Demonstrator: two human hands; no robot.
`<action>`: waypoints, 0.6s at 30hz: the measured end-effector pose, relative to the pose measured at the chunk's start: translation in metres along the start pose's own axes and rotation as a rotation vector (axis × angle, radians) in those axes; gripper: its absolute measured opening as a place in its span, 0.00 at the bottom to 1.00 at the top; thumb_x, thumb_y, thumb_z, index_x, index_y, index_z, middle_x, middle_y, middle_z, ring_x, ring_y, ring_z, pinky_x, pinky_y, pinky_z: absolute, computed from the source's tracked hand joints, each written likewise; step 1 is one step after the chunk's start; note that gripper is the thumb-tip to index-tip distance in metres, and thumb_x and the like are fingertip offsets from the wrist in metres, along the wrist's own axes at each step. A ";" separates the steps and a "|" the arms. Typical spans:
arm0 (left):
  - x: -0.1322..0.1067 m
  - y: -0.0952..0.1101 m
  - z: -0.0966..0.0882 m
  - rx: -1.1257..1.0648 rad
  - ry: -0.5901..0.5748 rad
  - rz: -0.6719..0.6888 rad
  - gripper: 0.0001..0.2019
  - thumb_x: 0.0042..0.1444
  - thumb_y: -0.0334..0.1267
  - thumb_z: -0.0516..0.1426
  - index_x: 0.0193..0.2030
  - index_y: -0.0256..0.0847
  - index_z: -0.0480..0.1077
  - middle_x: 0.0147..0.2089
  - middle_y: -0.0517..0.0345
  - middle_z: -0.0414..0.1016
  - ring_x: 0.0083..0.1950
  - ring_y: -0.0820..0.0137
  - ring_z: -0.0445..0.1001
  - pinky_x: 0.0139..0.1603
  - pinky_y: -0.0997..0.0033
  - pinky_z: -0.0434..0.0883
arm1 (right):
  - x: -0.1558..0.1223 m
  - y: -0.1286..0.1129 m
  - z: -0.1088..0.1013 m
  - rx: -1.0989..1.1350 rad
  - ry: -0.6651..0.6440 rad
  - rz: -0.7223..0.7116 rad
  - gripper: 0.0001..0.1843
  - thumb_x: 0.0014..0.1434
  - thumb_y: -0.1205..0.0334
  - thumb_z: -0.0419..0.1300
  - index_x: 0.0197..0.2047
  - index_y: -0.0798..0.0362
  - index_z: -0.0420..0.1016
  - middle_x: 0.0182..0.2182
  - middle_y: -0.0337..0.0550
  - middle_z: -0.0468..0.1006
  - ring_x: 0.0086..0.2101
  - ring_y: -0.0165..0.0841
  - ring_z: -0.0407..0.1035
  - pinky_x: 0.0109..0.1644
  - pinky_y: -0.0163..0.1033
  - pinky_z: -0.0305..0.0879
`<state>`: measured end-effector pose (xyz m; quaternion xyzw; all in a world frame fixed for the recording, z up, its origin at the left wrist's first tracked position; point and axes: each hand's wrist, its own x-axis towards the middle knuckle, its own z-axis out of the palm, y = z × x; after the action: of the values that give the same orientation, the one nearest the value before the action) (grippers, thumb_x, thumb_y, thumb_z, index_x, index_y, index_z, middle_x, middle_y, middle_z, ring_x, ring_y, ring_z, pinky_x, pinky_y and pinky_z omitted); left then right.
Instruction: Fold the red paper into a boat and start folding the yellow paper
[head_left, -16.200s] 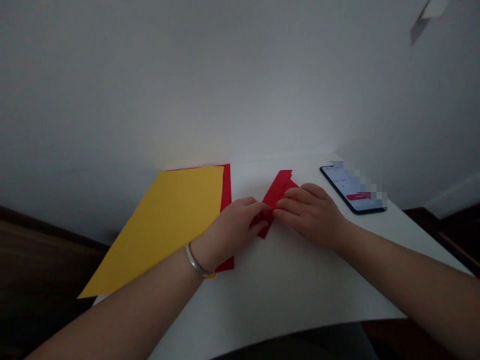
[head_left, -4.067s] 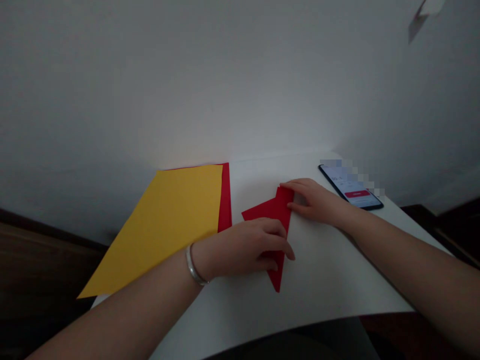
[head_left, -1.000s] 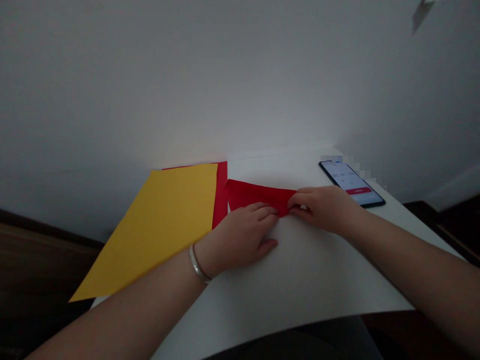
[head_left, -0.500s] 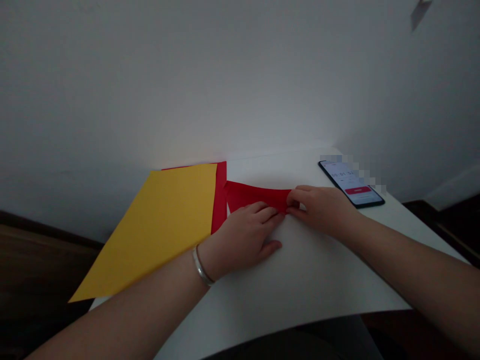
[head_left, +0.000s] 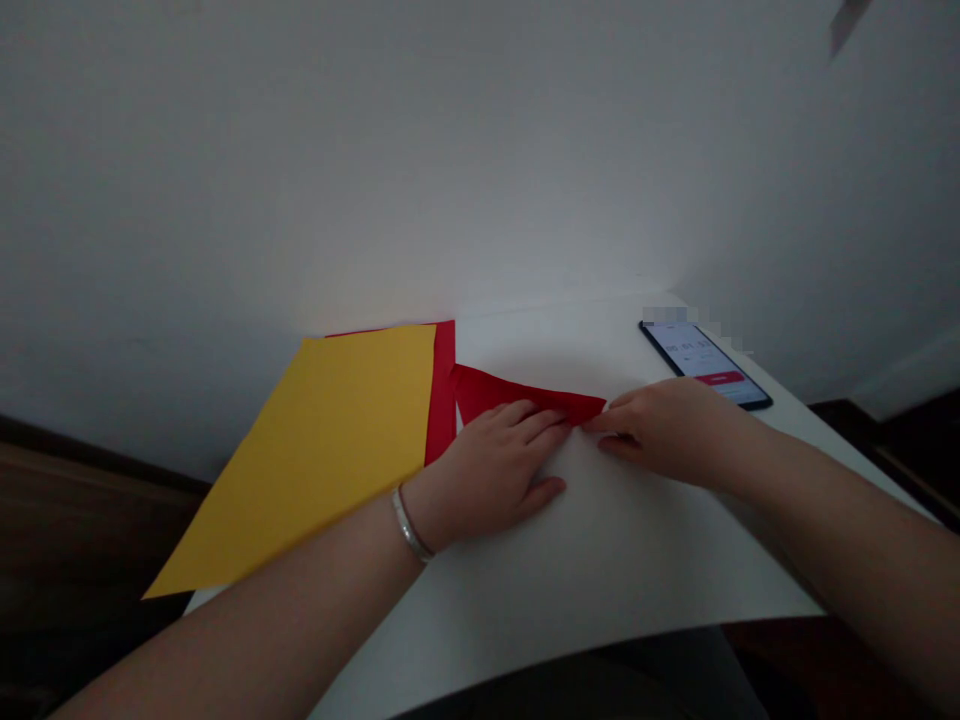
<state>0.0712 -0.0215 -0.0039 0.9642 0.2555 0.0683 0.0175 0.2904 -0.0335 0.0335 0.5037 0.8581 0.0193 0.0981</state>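
A folded piece of red paper [head_left: 517, 392] lies at the middle of the white table, its right end tapering to a point. My left hand [head_left: 510, 465] rests flat on its near edge, fingers stretched out and thumb apart, covering part of the paper. At the paper's right end is my right hand [head_left: 664, 430], the index finger reaching to the near edge and the other fingers bent. Nothing shows gripped in the right hand, and its thumb and fingertips are apart.
Left of the hands, a large yellow sheet [head_left: 322, 440] lies over a red sheet [head_left: 445, 400]. A phone [head_left: 709, 365] with a lit timer screen lies at the right. The white table [head_left: 600, 580] meets a pale wall [head_left: 480, 170] behind.
My right hand has let go of the red paper's right end and shifted right and slightly nearer. That end now shows as a pointed tip. The left hand stays put.
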 end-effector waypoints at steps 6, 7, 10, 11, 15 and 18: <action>0.001 0.000 0.000 -0.012 0.022 0.005 0.26 0.63 0.47 0.50 0.63 0.34 0.61 0.64 0.48 0.65 0.63 0.58 0.62 0.63 0.57 0.61 | 0.000 -0.005 0.002 -0.008 -0.018 -0.005 0.18 0.63 0.58 0.49 0.50 0.41 0.77 0.35 0.44 0.83 0.32 0.41 0.76 0.30 0.41 0.62; 0.002 0.000 0.000 -0.009 0.023 0.007 0.26 0.63 0.47 0.50 0.63 0.34 0.62 0.65 0.48 0.64 0.63 0.57 0.62 0.63 0.56 0.61 | 0.000 -0.005 0.002 -0.013 -0.029 0.002 0.18 0.63 0.58 0.49 0.51 0.41 0.77 0.33 0.45 0.82 0.31 0.42 0.76 0.29 0.41 0.61; 0.003 0.000 -0.002 -0.007 0.007 0.013 0.26 0.63 0.46 0.50 0.64 0.34 0.61 0.68 0.49 0.60 0.62 0.55 0.62 0.62 0.55 0.61 | -0.002 -0.002 0.003 -0.015 -0.047 0.019 0.18 0.61 0.57 0.51 0.51 0.41 0.77 0.30 0.48 0.82 0.29 0.43 0.75 0.28 0.41 0.61; 0.003 0.000 -0.003 -0.013 -0.003 0.012 0.26 0.63 0.46 0.50 0.64 0.35 0.61 0.68 0.49 0.61 0.62 0.55 0.62 0.62 0.55 0.61 | -0.002 -0.001 0.004 -0.014 -0.044 0.030 0.18 0.61 0.56 0.52 0.51 0.41 0.77 0.29 0.49 0.81 0.28 0.43 0.75 0.28 0.42 0.61; 0.004 -0.001 -0.003 -0.033 -0.017 -0.003 0.25 0.63 0.46 0.51 0.62 0.35 0.62 0.64 0.49 0.66 0.62 0.55 0.62 0.62 0.55 0.61 | -0.005 0.002 0.005 -0.022 -0.057 0.079 0.18 0.60 0.54 0.53 0.51 0.39 0.77 0.30 0.49 0.82 0.29 0.45 0.76 0.28 0.43 0.62; 0.003 -0.001 -0.002 -0.033 -0.010 -0.002 0.24 0.62 0.46 0.51 0.61 0.35 0.64 0.64 0.48 0.66 0.62 0.55 0.62 0.62 0.54 0.61 | -0.006 0.003 0.006 -0.032 -0.084 0.113 0.18 0.61 0.52 0.52 0.50 0.39 0.78 0.31 0.50 0.82 0.30 0.46 0.76 0.28 0.43 0.62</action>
<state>0.0730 -0.0191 -0.0016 0.9638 0.2553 0.0678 0.0349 0.2972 -0.0375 0.0291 0.5502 0.8229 0.0176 0.1410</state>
